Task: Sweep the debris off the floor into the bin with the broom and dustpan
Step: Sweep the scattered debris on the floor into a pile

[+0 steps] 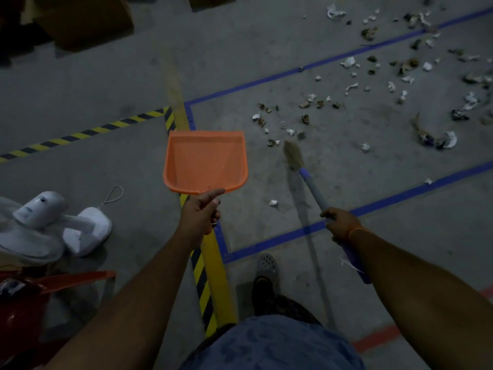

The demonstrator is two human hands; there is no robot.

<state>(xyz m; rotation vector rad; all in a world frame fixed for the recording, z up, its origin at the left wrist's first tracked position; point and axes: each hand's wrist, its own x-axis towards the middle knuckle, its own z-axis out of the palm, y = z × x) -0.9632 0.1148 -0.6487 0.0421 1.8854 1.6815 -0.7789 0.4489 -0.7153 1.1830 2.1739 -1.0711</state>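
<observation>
My left hand (pixel 200 214) grips the handle of an orange dustpan (pixel 205 162), held out above the floor with its tray empty. My right hand (pixel 339 222) grips the grey-and-purple handle of a broom (pixel 312 188); its straw head (pixel 293 155) points down toward the near edge of the debris. Torn white paper and brown dry leaves, the debris (pixel 373 84), lie scattered over the concrete inside a blue-taped area at the upper right. No bin shows in the view.
A white fan (pixel 53 222) lies on the floor at the left, beside a red plastic chair (pixel 40 289). Cardboard boxes (pixel 85 20) stand at the back left. Yellow-black hazard tape (pixel 80 134) and a yellow line (pixel 216 276) cross the floor. My foot (pixel 266 265) stands below the broom.
</observation>
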